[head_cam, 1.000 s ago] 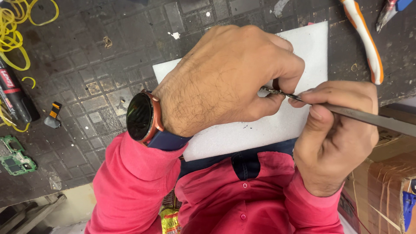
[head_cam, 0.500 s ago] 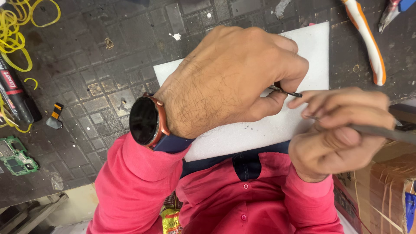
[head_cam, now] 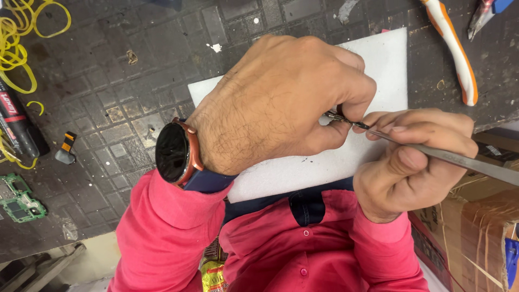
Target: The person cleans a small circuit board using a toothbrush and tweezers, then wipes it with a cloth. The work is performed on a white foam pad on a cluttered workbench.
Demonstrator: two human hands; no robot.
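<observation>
The worktop is dark, worn and marked in a grid of squares. A white foam sheet lies on it at centre, its near edge at the worktop's near edge.

The left hand, with a round dark watch on the wrist, rests over the foam sheet. Its grip is closed: thumb and forefinger pinch 1 small dark metal part just above the sheet.

The right hand sits right of the left hand, past the near right corner of the sheet. Its grip is closed around a slim grey metal tool, whose shaft runs out to the right. The tool tip touches the small part at the left fingertips.

At far right, an orange-and-white handle lies on the worktop. At far left lie yellow rubber bands and a black marker. At near left lies 1 green circuit board, with a small black-and-orange component between it and the sheet.
</observation>
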